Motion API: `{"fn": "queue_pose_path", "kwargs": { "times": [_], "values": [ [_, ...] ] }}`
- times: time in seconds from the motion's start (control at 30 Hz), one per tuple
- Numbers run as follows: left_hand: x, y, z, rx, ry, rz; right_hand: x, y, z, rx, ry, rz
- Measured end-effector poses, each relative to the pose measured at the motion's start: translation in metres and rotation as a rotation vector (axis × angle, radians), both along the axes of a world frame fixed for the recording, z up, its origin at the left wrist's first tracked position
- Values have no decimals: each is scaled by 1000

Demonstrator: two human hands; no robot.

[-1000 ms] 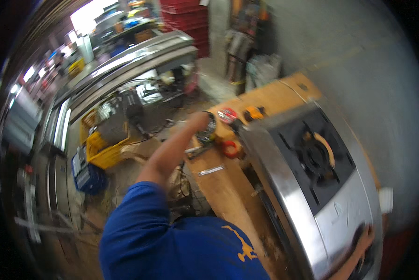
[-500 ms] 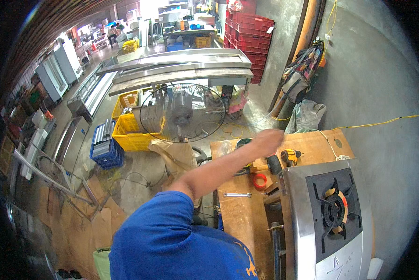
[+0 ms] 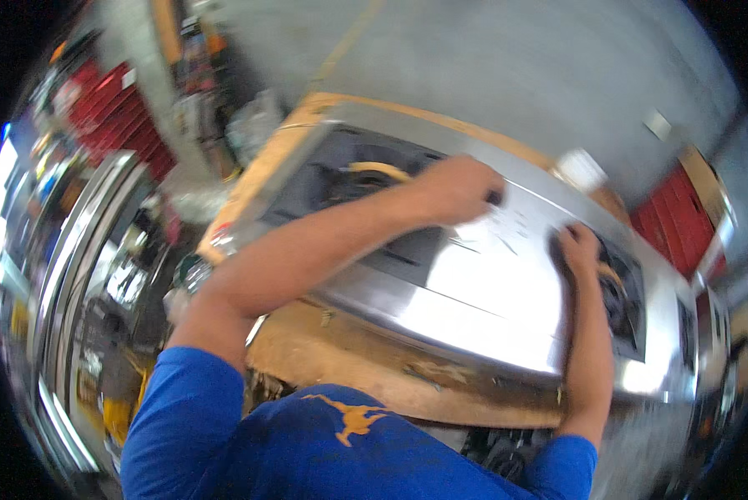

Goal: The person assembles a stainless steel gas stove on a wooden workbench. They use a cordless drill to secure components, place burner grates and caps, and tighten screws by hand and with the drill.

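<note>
A long stainless steel gas stove (image 3: 482,308) lies across the bench in front of me, with black burner panels set into its top. My left hand (image 3: 461,190) is closed above the steel between the left burner (image 3: 374,173) and the middle; a small dark spot shows at its fingers, too blurred to name. My right hand (image 3: 580,248) is over the stove beside the right burner (image 3: 614,287), its fingers curled; whatever they hold is hidden. Several small thin pieces (image 3: 511,237) lie on the bare steel between my hands.
Under the stove runs a wooden bench (image 3: 332,354). A white box-like thing (image 3: 580,171) stands by the stove's far edge, near the grey wall (image 3: 515,67). Red crates (image 3: 678,217) are at the right, more red crates (image 3: 120,117) at the far left.
My view has swung right and down onto the stove. My left hand has moved from over the bench's tools to over the stove top. My right hand has come into view.
</note>
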State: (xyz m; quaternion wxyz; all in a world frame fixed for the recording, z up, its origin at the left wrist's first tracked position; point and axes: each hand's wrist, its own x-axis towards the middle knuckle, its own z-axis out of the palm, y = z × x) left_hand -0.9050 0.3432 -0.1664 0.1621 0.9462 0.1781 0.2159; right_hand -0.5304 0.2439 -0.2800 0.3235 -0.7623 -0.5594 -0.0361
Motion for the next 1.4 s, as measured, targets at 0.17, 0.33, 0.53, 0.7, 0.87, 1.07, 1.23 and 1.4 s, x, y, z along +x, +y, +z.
{"fn": "queue_pose_path", "kwargs": {
  "times": [0.17, 0.33, 0.53, 0.7, 0.87, 1.07, 1.23, 1.4],
  "values": [
    [61, 18, -21, 0, 117, 9, -28, -11, 19, 55, 53, 70],
    [81, 13, -38, 4, 163, -14, -31, -8, 25, 6, 58, 69],
    [60, 15, -44, 44, 177, 98, -48, -9, 33, -102, -26, 67],
    [74, 32, -58, 143, 294, 72, -101, -6, 33, -187, -97, 279],
    [91, 40, -69, 86, 184, 30, -132, -2, 27, -289, -227, 282],
    [94, 68, -79, -82, 266, 29, -132, -3, 26, -289, -311, 311],
    [91, 72, -87, -52, 178, -55, -141, 11, 45, -184, -167, 192],
    [87, 69, -92, 3, 114, -109, -148, 29, 51, -54, -69, 198]
  ]
}}
